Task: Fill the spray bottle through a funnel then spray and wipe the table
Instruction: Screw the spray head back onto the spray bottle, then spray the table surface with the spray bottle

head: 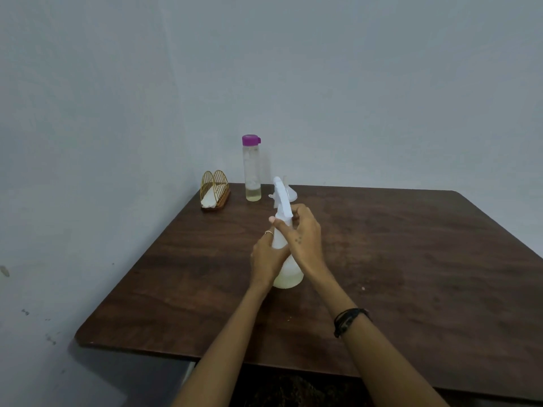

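Both hands on the spray bottle, centre of the frame

The spray bottle (286, 271) stands upright on the table (411, 259), long axis vertical, pale liquid low inside; the left hand (266, 259) wraps its body from the left while the right hand (302, 236), directly above, curls fingers round the neck under the white spray head (282, 198), probably tightening it. The funnel (289, 193) lies behind, beside the purple-capped bottle (252, 168) and the napkin holder (214, 190), upper centre of the frame

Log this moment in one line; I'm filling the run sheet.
left hand holds spray bottle body | right hand grips its neck | funnel behind, on table
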`<state>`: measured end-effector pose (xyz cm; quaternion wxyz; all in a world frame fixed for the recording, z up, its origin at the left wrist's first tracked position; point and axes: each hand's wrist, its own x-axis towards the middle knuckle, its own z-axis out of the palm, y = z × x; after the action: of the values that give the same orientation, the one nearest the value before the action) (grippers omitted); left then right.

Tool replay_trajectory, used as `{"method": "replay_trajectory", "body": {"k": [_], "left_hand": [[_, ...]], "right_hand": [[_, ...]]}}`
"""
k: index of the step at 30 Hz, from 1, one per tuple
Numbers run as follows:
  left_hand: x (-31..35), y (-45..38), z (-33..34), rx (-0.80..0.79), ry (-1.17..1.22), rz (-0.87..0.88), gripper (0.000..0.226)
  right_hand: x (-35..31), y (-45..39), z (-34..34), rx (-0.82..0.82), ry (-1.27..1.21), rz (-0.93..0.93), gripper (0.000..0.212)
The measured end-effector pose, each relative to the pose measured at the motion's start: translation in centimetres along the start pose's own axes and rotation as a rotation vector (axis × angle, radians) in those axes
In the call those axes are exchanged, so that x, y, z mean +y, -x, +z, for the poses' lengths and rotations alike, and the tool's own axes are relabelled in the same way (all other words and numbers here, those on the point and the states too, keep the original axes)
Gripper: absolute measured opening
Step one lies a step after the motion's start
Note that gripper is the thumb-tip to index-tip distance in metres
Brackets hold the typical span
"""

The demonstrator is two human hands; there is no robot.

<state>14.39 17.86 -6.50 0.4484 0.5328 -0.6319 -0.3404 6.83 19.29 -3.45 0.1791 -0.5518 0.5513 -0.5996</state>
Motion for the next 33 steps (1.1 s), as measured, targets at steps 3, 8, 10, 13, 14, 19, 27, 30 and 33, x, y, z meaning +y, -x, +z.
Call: {"method": "replay_trajectory", "body": {"k": [3, 8, 10, 13, 14, 19, 27, 30, 33], "left_hand": [[-0.5, -0.5, -0.9, -0.251, 0.091, -0.058, 0.036], [-0.8, -0.5, -2.3, -0.456, 0.206, -0.078, 0.064], [-0.7, -0.4, -3.2, -0.587, 0.178, -0.062, 0.077], [-1.5, -0.7, -5.2, -0.763, 0.109, -0.095, 0.08], [-2.0, -1.1, -5.8, -0.755, 0.006, -0.09, 0.085], [-6.3, -1.4, -5.4, -0.399, -0.654, 0.061, 0.084], [-7.8, -0.1, -3.2, -0.285, -0.846, 0.095, 0.074], [-8.0, -0.1, -3.1, -0.282, -0.848, 0.103, 0.074], [-8.0, -0.1, -3.2, -0.269, -0.838, 0.111, 0.075]], "right_hand": [[0.5, 0.1, -0.6, -0.081, -0.042, 0.004, 0.042], [0.5, 0.0, 0.0, -0.18, -0.135, 0.05, 0.062], [0.2, -0.2, 0.2, -0.204, -0.178, 0.039, 0.062], [-0.9, -0.7, -0.9, -0.164, -0.189, 0.088, 0.036], [-1.4, -0.7, -1.8, -0.157, -0.207, 0.178, 0.031], [-2.3, -0.5, -5.9, -0.252, -0.104, 0.605, 0.04], [-3.7, 1.7, -6.1, -0.551, 0.061, 0.802, 0.046], [-3.7, 2.0, -5.4, -0.526, 0.074, 0.807, 0.049], [-2.8, 2.6, -4.8, -0.459, 0.037, 0.83, 0.041]]}}
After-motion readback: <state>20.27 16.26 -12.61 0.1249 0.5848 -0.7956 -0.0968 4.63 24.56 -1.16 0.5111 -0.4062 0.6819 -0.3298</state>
